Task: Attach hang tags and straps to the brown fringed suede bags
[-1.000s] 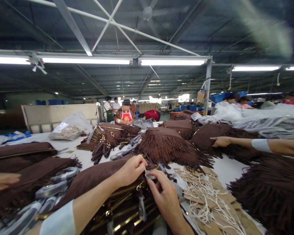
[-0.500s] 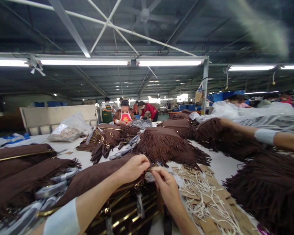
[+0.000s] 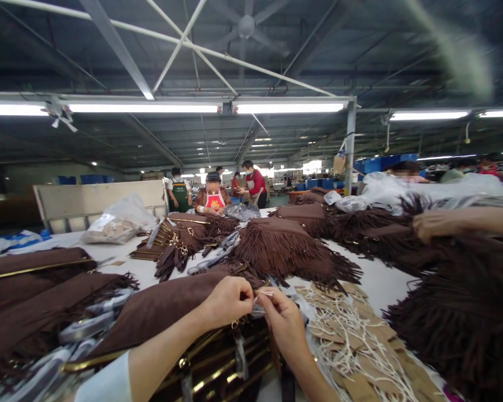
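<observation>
My left hand (image 3: 228, 301) is closed, thumb and fingers pinched over the near bag's gold hardware; what it grips is too small to name. Beside it, my right hand (image 3: 283, 318) pinches a thin white string (image 3: 265, 292). The fingertips of both hands nearly meet. Beneath them lies a brown bag (image 3: 163, 304) with gold trim, and a gold clasp (image 3: 235, 324) with a plastic-wrapped tab hangs just below. To the right spreads a pile of brown cardboard tags (image 3: 356, 340) with white strings.
Fringed brown bags (image 3: 276, 243) cover much of the white table (image 3: 385, 279). At the right, another person's hand (image 3: 438, 223) holds a fringed bag. A plastic bag (image 3: 117, 220) lies back left. Several people stand or sit beyond the table.
My hands have shifted slightly, and more white string shows at my right fingertips. The other person's hand at the right has moved rightward with a bag. A person in red has straightened up.
</observation>
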Available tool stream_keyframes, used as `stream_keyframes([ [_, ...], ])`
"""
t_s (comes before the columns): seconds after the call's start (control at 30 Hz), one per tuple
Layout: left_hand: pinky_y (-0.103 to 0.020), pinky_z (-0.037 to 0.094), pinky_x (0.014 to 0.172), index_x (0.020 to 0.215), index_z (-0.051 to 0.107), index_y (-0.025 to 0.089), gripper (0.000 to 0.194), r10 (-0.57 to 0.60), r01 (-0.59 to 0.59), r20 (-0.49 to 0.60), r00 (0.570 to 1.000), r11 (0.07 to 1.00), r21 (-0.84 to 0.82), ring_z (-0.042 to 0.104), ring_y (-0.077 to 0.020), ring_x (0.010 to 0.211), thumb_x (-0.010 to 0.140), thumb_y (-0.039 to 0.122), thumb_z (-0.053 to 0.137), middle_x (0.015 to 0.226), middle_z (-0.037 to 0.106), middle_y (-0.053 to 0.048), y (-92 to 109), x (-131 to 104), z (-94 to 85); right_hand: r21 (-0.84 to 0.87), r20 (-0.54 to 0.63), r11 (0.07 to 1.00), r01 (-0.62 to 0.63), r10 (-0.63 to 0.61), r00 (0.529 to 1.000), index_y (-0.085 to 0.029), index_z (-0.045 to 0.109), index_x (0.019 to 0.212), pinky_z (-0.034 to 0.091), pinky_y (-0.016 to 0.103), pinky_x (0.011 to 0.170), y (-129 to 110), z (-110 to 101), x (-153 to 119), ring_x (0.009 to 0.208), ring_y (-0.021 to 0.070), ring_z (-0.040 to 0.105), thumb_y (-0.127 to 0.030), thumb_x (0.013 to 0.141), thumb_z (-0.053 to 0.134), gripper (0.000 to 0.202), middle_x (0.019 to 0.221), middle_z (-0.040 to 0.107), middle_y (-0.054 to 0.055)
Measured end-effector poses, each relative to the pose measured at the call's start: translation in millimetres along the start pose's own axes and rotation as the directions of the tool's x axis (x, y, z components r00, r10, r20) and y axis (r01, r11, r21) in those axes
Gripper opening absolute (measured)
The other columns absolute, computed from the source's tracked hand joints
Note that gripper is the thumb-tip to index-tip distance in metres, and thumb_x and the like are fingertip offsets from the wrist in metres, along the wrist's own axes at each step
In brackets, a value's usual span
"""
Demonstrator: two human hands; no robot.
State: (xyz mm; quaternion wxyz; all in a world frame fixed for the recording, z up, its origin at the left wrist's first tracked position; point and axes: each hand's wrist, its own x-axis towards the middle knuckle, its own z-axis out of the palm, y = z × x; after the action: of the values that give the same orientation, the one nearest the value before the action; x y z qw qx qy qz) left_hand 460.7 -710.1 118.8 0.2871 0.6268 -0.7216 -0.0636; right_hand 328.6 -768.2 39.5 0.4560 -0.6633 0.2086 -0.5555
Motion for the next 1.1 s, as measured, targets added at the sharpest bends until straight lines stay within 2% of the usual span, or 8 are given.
stream_keyframes([
  [0.37, -0.022, 0.033, 0.056, 0.061, 0.061, 0.015, 0.010, -0.097, 0.089, -0.022, 0.995, 0.966, -0.243, 0.049, -0.0124, 0.060, 0.064, 0.016, 0.052, 0.062, 0.058, 0.001, -8, -3, 3.2, 0.167, 0.003, 0.978, -0.122, 0.123, 0.992, -0.020, 0.060, 0.082, 0.044, 0.026, 0.064, 5, 2, 2, 0.069, 0.0157, 0.056, -0.035, 0.073, 0.073, 0.022, 0.073, 0.059, -0.002],
  [0.5, -0.023, 0.031, 0.056, 0.061, 0.059, 0.014, 0.007, -0.165, 0.245, 0.183, 0.969, 0.739, -0.628, 0.047, -0.0118, 0.057, 0.059, 0.018, 0.055, 0.057, 0.058, 0.001, -15, 2, 2.4, 0.273, 0.061, 0.941, -0.199, 0.189, 0.980, -0.019, 0.057, 0.082, 0.037, 0.020, 0.048, -4, 6, 0, 0.054, 0.0099, 0.047, -0.036, 0.070, 0.076, 0.028, 0.065, 0.053, -0.006],
  [0.6, -0.024, 0.032, 0.058, 0.062, 0.054, 0.015, 0.007, -0.135, 0.286, 0.255, 0.957, 0.565, -0.774, 0.051, -0.0123, 0.057, 0.057, 0.021, 0.056, 0.060, 0.063, -0.002, -15, 5, -0.4, 0.512, 0.242, 0.762, -0.397, 0.316, 0.917, -0.019, 0.058, 0.083, 0.030, 0.016, 0.042, -13, 2, -5, 0.045, 0.0057, 0.039, -0.038, 0.069, 0.079, 0.031, 0.057, 0.051, -0.008],
  [0.67, -0.025, 0.033, 0.059, 0.064, 0.049, 0.017, 0.011, -0.125, 0.310, 0.286, 0.950, 0.476, -0.823, 0.053, -0.0128, 0.058, 0.058, 0.022, 0.057, 0.067, 0.068, -0.004, -14, 5, -2.9, 0.645, 0.356, 0.573, -0.505, 0.360, 0.863, -0.019, 0.061, 0.083, 0.038, 0.016, 0.047, -19, -5, -7, 0.049, 0.0067, 0.048, -0.039, 0.071, 0.079, 0.030, 0.059, 0.057, -0.006],
  [0.8, -0.026, 0.035, 0.063, 0.070, 0.047, 0.018, 0.019, -0.122, 0.316, 0.295, 0.948, 0.229, -0.921, 0.059, -0.0150, 0.067, 0.061, 0.024, 0.062, 0.083, 0.072, -0.007, -17, 1, -5.8, 0.793, 0.382, 0.337, -0.507, 0.373, 0.846, -0.015, 0.069, 0.093, 0.054, 0.027, 0.083, -26, -16, -8, 0.091, 0.0180, 0.067, -0.044, 0.065, 0.083, 0.043, 0.098, 0.072, 0.008],
  [0.9, -0.026, 0.038, 0.069, 0.073, 0.050, 0.017, 0.018, -0.129, 0.299, 0.282, 0.951, 0.141, -0.944, 0.062, -0.0167, 0.075, 0.065, 0.025, 0.064, 0.089, 0.073, -0.008, -22, -2, -5.4, 0.786, 0.273, 0.418, -0.456, 0.428, 0.862, -0.016, 0.070, 0.096, 0.054, 0.028, 0.089, -24, -11, -8, 0.099, 0.0193, 0.067, -0.036, 0.054, 0.091, 0.051, 0.105, 0.073, 0.008],
  [1.03, -0.022, 0.036, 0.058, 0.069, 0.054, 0.015, 0.017, -0.210, 0.302, 0.272, 0.939, 0.125, -0.945, 0.057, -0.0114, 0.061, 0.063, 0.023, 0.068, 0.071, 0.067, -0.003, -22, -3, -4.4, 0.563, 0.050, 0.723, -0.400, 0.454, 0.890, -0.018, 0.068, 0.078, 0.055, 0.018, 0.054, -14, 5, -11, 0.065, 0.0126, 0.067, -0.045, 0.054, 0.090, 0.042, 0.072, 0.072, 0.000],
  [1.1, -0.019, 0.029, 0.050, 0.067, 0.055, 0.015, 0.016, -0.238, 0.294, 0.256, 0.937, 0.138, -0.946, 0.053, -0.0091, 0.054, 0.059, 0.021, 0.068, 0.060, 0.060, 0.001, -21, -4, -3.9, 0.431, 0.012, 0.819, -0.378, 0.414, 0.910, -0.017, 0.068, 0.076, 0.054, 0.019, 0.049, -13, 11, -10, 0.060, 0.0129, 0.064, -0.053, 0.055, 0.085, 0.045, 0.067, 0.069, -0.001],
])
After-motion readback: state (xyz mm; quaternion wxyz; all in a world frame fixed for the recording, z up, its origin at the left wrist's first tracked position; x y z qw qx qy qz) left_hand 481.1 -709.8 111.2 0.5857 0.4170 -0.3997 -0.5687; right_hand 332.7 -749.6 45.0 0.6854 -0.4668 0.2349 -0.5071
